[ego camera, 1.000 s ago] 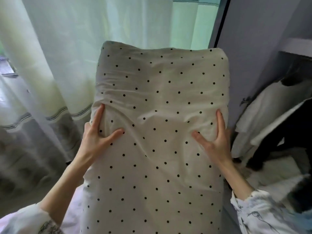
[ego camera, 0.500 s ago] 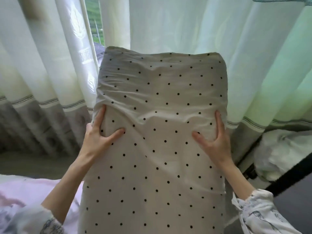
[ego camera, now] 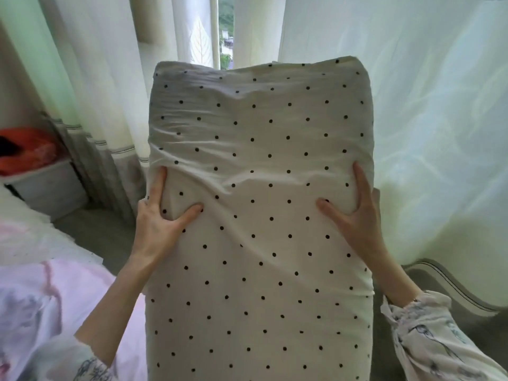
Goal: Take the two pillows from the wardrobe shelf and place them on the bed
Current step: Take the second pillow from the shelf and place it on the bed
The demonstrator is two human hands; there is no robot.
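Pillow (ego camera: 261,215), polka-dot cover, held upright in front of chest, clear of any surface. Left hand (ego camera: 156,218) grips left edge, thumb pressed into front, fingers wrapped behind. Right hand (ego camera: 357,215) mirrors on right edge. Grip unchanged from a second ago. View swung: wardrobe gone from frame, curtains (ego camera: 426,119) now behind pillow, pink bedding (ego camera: 41,298) showing lower left. Judgement: carry phase, turn toward bed nearly done, lowering next. Second pillow not visible.
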